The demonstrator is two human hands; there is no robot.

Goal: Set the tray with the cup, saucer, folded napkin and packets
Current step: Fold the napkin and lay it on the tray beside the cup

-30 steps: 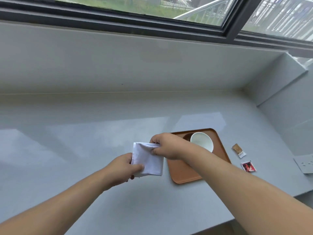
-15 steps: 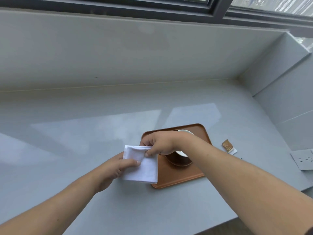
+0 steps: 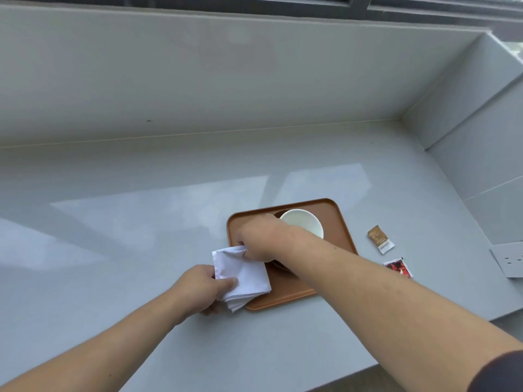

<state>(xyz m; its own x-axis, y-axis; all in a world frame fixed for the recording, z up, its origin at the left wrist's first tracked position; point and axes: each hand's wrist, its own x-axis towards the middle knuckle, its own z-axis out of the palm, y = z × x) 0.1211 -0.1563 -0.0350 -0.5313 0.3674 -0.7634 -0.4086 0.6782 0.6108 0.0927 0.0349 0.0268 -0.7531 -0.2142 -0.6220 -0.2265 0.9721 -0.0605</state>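
Note:
A brown tray [image 3: 336, 219] lies on the grey counter. On it stands a white cup [image 3: 302, 223] on a dark saucer [image 3: 278, 264], the saucer mostly hidden by my right arm. A folded white napkin [image 3: 246, 275] hangs over the tray's left front corner. My left hand [image 3: 202, 287] pinches its near left edge. My right hand [image 3: 259, 240] grips its far top corner. A brown packet [image 3: 380, 239] and a red packet [image 3: 397, 267] lie on the counter right of the tray.
A grey wall rises behind the counter, with a side wall at the right. A white socket plate [image 3: 509, 261] sits at the right edge. The counter's front edge runs close under my right arm.
Both hands have carried the napkin right and down, so it now overlaps the tray's left front corner. The view has tilted down, which brings the red packet back into sight.

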